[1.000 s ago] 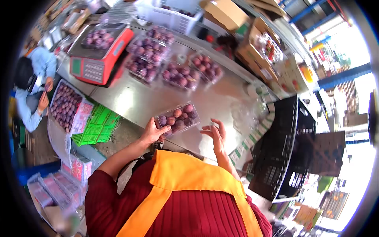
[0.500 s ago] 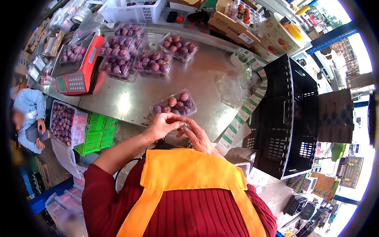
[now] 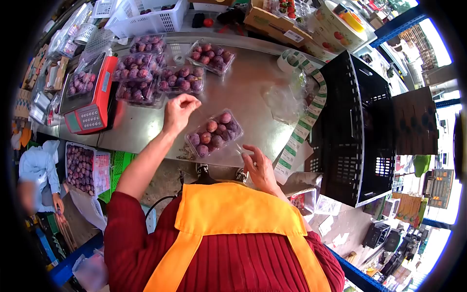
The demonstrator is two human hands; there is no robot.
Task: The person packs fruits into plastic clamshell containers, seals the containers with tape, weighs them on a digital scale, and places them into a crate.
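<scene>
A clear plastic punnet of plums (image 3: 214, 135) sits near the front edge of the steel table, turned at a slant. My left hand (image 3: 179, 114) is raised beyond its left side, thumb and fingertips pinched together; anything between them is too small to make out. Close to the punnet's right front corner is my right hand (image 3: 260, 168), its fingers bent and apart with nothing visible in them. Farther back stands a group of filled plum punnets (image 3: 182, 79), and another plum punnet (image 3: 211, 56) lies to their right.
At the left, a red scale (image 3: 90, 117) carries a plum punnet. A strip of green-and-white labels (image 3: 294, 146) curls along the right side, beside crumpled clear plastic (image 3: 284, 104) and a black crate (image 3: 357, 131). A person in light blue is by a plum crate (image 3: 101, 170) at left.
My hands were together in front of the punnet; now they are apart, the left moved up and away, the right shifted rightward. The punnet has turned to a slant.
</scene>
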